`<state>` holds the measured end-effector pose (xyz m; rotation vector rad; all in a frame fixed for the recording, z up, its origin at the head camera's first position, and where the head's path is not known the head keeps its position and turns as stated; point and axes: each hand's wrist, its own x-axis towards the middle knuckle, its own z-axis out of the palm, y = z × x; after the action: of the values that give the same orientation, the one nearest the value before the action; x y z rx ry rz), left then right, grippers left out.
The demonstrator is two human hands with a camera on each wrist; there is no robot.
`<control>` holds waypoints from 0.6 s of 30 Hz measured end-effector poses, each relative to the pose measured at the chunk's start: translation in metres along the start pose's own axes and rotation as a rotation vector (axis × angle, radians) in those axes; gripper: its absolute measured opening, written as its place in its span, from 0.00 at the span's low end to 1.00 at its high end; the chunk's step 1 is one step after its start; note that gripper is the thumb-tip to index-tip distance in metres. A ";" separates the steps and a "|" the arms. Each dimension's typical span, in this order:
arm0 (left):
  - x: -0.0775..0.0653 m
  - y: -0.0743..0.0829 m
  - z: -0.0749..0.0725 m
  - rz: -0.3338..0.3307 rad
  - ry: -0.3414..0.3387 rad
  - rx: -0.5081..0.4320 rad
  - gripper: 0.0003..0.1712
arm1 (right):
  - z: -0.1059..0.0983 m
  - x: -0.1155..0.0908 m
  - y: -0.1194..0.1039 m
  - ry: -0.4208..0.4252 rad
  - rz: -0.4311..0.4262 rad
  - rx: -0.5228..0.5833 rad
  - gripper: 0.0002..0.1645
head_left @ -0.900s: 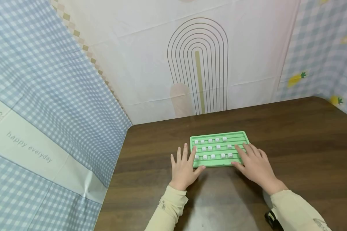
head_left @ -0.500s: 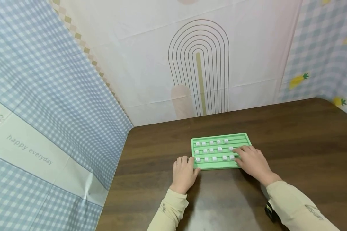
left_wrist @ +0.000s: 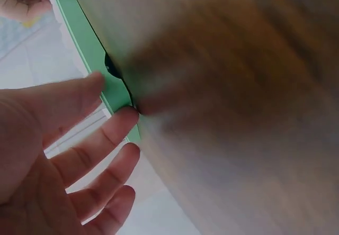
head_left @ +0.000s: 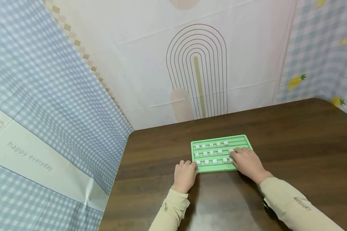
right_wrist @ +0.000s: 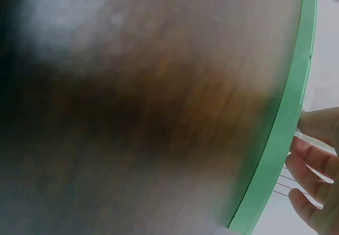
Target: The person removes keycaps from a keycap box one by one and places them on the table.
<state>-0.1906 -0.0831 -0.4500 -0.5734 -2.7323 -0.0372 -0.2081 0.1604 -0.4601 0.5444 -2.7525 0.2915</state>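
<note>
The tray [head_left: 217,169] is showing smooth green plastic, and the blocks [head_left: 219,152] on it are looking like white plastic. Beneath the tray, the table [head_left: 306,144] is showing dark wood grain, shining glossily before it. Behind the tray, the sheet [head_left: 257,57] is showing creased cloth; leftward, the checked curtain [head_left: 60,64] is rippling, matt.

1. Soft light is filling the head view; pale glare is whitening the dark-brown wood-grain tabletop [head_left: 208,211].
2. A shadow is falling beside the cream fabric left sleeve [head_left: 172,207].
3. Both wrist views are blurring the tabletop; the right is bowing the green rectangular tray [right_wrist: 286,124].
</note>
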 end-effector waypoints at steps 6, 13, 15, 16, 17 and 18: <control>0.003 0.000 0.003 0.031 0.020 0.022 0.05 | -0.015 -0.002 0.015 -0.013 0.034 0.048 0.12; 0.005 -0.002 0.003 0.026 -0.015 -0.062 0.06 | -0.046 -0.021 0.060 -0.041 0.184 0.082 0.11; 0.004 -0.002 0.002 0.007 -0.047 -0.122 0.06 | -0.046 -0.030 0.069 -0.073 0.206 0.071 0.11; 0.003 -0.001 0.002 0.001 -0.065 -0.149 0.05 | -0.045 -0.034 0.073 -0.095 0.217 0.072 0.11; 0.002 -0.001 0.002 -0.003 -0.084 -0.167 0.05 | -0.042 -0.039 0.076 -0.118 0.231 0.075 0.11; 0.001 0.000 0.002 -0.002 -0.100 -0.180 0.05 | -0.039 -0.043 0.079 -0.140 0.245 0.084 0.10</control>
<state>-0.1916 -0.0824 -0.4515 -0.6371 -2.8456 -0.2648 -0.1912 0.2565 -0.4493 0.2550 -2.9566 0.4436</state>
